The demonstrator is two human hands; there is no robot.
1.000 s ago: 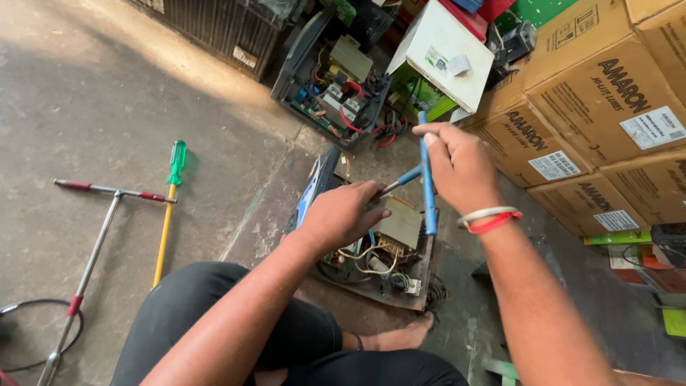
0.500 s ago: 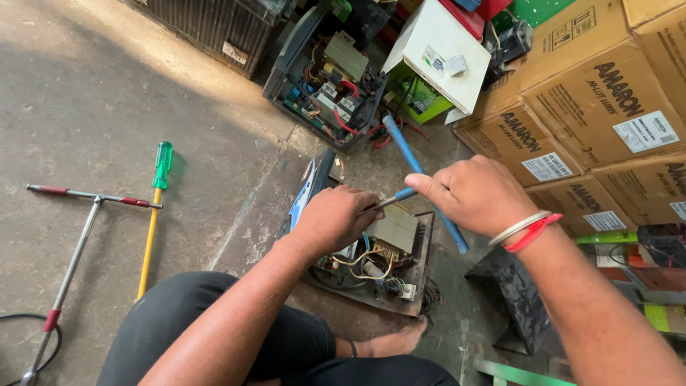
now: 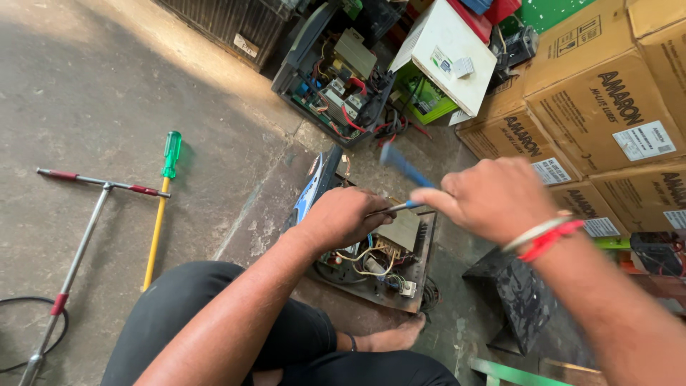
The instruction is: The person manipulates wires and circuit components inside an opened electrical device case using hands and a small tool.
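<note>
While the left hand (image 3: 343,214) rests closed on the opened power unit (image 3: 379,257) on the floor, the right hand (image 3: 493,196) is clenched around a slim blue-handled tool (image 3: 404,166), blurred. It looks light and stiff, best held by its handle; its metal end (image 3: 386,209) lies just under the left fingers, above fragile-looking wiring.

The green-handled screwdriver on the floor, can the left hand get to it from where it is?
Probably yes. The green-handled screwdriver lies on bare floor beyond the left knee, nothing covering it. But the left hand is shut on a thin tool over the opened device, so it must let go first.
</note>
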